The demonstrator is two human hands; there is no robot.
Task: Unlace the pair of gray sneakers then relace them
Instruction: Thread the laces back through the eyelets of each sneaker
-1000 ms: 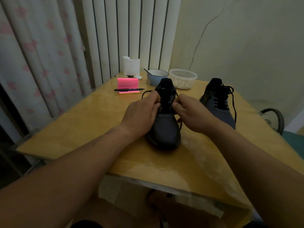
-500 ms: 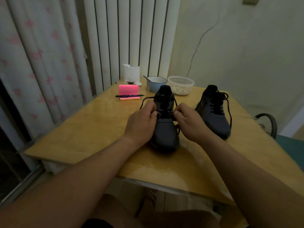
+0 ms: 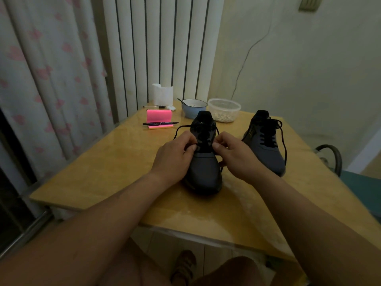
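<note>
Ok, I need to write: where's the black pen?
In the head view, the black pen lies on the pink sticky notes at the table's far left, left of the blue bowl.

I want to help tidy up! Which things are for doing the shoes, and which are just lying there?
For the job: near sneaker, lace, far sneaker, left hand, right hand.
Lying about: pen, pink notes, blue bowl, plastic tub, white paper.

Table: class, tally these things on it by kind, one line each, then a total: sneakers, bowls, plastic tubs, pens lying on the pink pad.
Sneakers: 2
Bowl: 1
Plastic tub: 1
Pen on the pink pad: 1
Total: 5
</note>
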